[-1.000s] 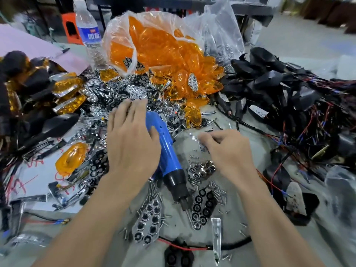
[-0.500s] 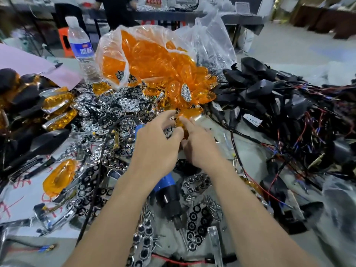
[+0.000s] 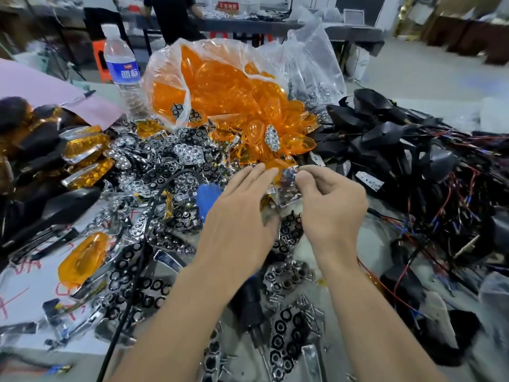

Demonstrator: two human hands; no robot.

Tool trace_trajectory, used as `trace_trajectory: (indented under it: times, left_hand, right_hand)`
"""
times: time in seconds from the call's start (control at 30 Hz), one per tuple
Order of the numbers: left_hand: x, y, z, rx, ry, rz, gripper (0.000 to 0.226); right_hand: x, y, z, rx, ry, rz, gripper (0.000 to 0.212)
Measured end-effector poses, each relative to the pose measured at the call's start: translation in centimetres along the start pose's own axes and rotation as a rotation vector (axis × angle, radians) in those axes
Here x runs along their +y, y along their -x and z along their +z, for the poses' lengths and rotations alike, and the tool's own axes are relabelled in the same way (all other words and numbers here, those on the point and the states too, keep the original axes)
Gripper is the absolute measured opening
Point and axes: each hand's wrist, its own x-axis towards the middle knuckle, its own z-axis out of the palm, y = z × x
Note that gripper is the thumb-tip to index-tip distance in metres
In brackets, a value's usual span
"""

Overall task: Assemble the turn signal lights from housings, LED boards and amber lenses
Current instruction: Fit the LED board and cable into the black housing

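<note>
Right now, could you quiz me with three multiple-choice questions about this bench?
1. Where does the water bottle stand?
A. left of the bag of amber lenses
B. right of it
C. lying in front of it
2. What colour is the screwdriver body?
A. red
B. blue
C. green
3. What is the right hand doing?
A. lying flat
B. gripping the screwdriver
C. pinching a small shiny part

Answers: 1 A, the bottle is upright beside the bag's left edge; 2 B, blue shows beside the left hand; 3 C, it holds the part in a pinch.
</note>
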Motion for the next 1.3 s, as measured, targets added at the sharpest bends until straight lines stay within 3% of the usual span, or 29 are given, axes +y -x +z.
trace_trajectory:
  times: [0.13, 0.23, 0.3, 0.37, 0.43, 0.5, 0.6, 0.7, 0.8, 0.9, 0.97, 1.0, 1.1, 1.13, 1.2, 1.3]
  left_hand:
    - [-0.1, 0.1, 0.6, -0.034, -0.03, 0.043, 0.084]
    - [-0.4, -0.3, 0.4, 0.033, 0.034, -0.007, 0.072]
    - [-0.4, -0.4, -0.1, 0.09, 0.138, -0.076, 0.059]
    - [-0.7, -0.7, -0.7, 0.135, 0.305, -0.191, 0.046]
    - [-1.3, -1.4, -1.2, 0.145, 0.513, -0.314, 0.036]
    - [-1.7, -2.0, -1.5, 0.081, 0.74, -0.408, 0.03]
    - [-1.5, -1.9, -1.6, -0.027, 0.914, -0.434, 0.03]
    - [-1.6, -2.0, -1.7, -0.024, 0.999, -0.415, 0.019]
    - [-1.7, -1.8, -1.8, -0.052, 1.104, -0.428, 0.013]
    - [-1.5, -1.8, -2.6, -0.097, 1.239, -0.45, 0.032]
    - [-1.6, -1.9, -3.1, -0.064, 1.152, -0.42, 0.029]
    - [-1.8, -2.0, -3.2, -0.014, 0.963, -0.394, 0.032]
    - [-1.6, -1.5, -3.0, 0.099, 0.212, -0.274, 0.072]
    - [-1.1, -1.3, -2.8, 0.128, 0.116, -0.22, 0.072]
    - [-0.3, -1.0, -2.0, 0.138, 0.208, -0.15, 0.052]
    - [0.3, -0.7, -1.1, -0.005, 0.617, -0.254, 0.024]
  right_hand:
    - [-0.5, 0.0, -0.1, -0.183, -0.385, 0.224, 0.019]
    - [-0.8, -0.1, 0.0, -0.398, -0.569, 0.418, 0.017]
    - [-0.8, -0.3, -0.1, -0.452, -0.679, 0.505, 0.023]
    - [-0.5, -0.4, -0.3, -0.37, -0.633, 0.528, 0.023]
    - [0.0, -0.6, -0.4, -0.24, -0.306, 0.446, 0.025]
    - [0.1, -0.6, -0.4, -0.253, -0.169, 0.359, 0.03]
    - [-0.3, 0.3, 0.2, -0.521, -0.352, 0.339, 0.04]
    - [-0.2, 0.5, 0.6, -0.478, -0.407, 0.287, 0.026]
    - [-0.1, 0.4, 0.4, -0.476, -0.635, 0.484, 0.022]
    - [-0.3, 0.2, -0.2, -0.602, -0.866, 0.689, 0.03]
    - [-0.3, 0.1, -0.3, -0.611, -0.91, 0.728, 0.025]
    - [-0.4, 0.1, -0.3, -0.555, -0.928, 0.748, 0.024]
    - [-0.6, -0.3, -0.3, -0.366, -1.018, 0.749, 0.037]
    - [-0.5, -0.4, -0.4, -0.346, -1.028, 0.725, 0.039]
    - [-0.3, -0.3, -0.1, -0.366, -0.95, 0.655, 0.032]
    - [-0.5, 0.3, 0.6, -0.431, -0.68, 0.53, 0.014]
